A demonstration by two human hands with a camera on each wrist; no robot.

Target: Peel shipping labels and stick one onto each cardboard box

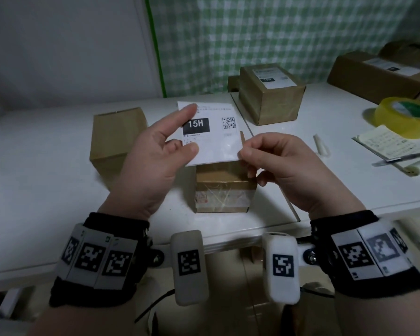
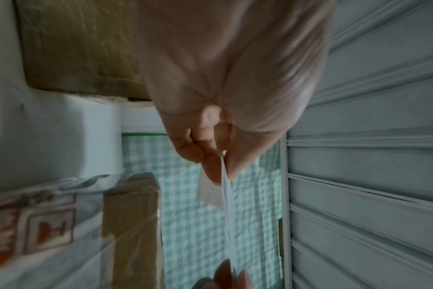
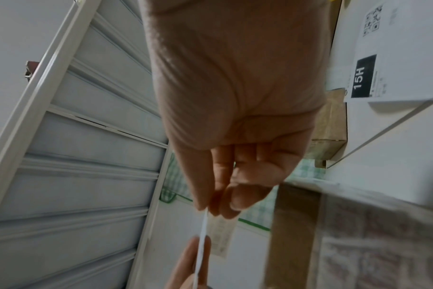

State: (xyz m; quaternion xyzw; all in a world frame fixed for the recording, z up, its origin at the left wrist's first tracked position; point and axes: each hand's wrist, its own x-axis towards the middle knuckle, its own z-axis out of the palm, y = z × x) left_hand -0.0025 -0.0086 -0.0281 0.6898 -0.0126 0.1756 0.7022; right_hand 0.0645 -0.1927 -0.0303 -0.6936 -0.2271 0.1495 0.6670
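Observation:
A white shipping label (image 1: 218, 146) printed "15H" with a QR code is held up over the table. My left hand (image 1: 188, 132) grips its left edge between thumb and fingers. My right hand (image 1: 244, 154) pinches its lower right corner. Seen edge-on, the label (image 2: 229, 215) runs from my left hand (image 2: 223, 172) to the other hand's fingertips (image 2: 225, 271). The right wrist view shows my right hand (image 3: 210, 211) pinching the thin label (image 3: 201, 240). Right below stands a taped cardboard box (image 1: 224, 187). A plain box (image 1: 117, 137) stands to the left.
A box (image 1: 269, 93) with a label on top stands at the back, a larger labelled box (image 1: 383, 66) at far right. A roll of yellow tape (image 1: 405, 117), a notepad (image 1: 386, 141) and a small white roll (image 1: 321, 146) lie on the white table (image 1: 46, 166) at right.

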